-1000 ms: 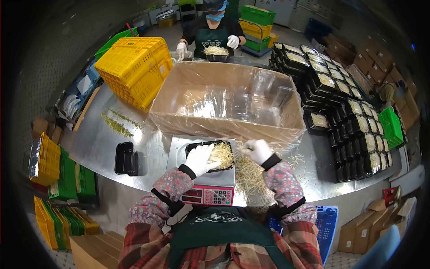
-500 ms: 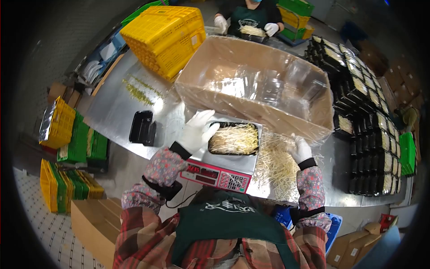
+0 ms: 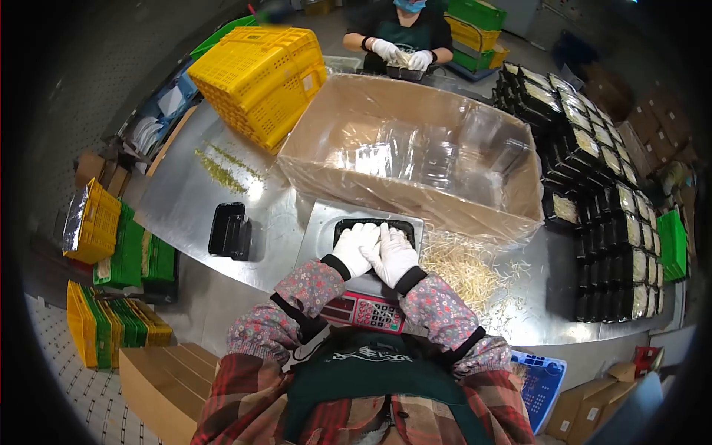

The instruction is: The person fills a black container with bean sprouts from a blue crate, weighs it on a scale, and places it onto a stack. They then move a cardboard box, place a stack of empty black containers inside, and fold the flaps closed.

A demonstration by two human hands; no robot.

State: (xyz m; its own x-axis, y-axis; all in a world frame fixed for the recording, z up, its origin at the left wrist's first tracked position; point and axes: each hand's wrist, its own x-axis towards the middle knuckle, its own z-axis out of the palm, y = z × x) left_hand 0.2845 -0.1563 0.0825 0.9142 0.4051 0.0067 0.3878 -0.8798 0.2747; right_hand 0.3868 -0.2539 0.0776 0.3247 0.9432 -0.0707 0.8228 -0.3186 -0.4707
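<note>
My white-gloved left hand (image 3: 355, 248) and right hand (image 3: 394, 256) lie side by side on a black plastic tray (image 3: 408, 226), fingers flat and close together. They cover most of its bean sprouts. Beneath the tray is the metal platform of a red digital scale (image 3: 314, 241), its display partly hidden by my left sleeve. Loose bean sprouts (image 3: 467, 268) form a pile on the table just right of the scale. An unfilled black tray (image 3: 229, 231) lies to the left.
A large plastic-lined carton (image 3: 415, 185) stands beyond the scale, yellow crates (image 3: 256, 81) to its left. Stacked sprout trays (image 3: 619, 230) line the right side. Green scraps (image 3: 222, 172) lie on the metal table. Across it, a person (image 3: 400, 44) in white gloves handles another tray.
My right hand has left the loose sprouts and moved left onto the tray. My left hand has moved right from the tray's side onto its top.
</note>
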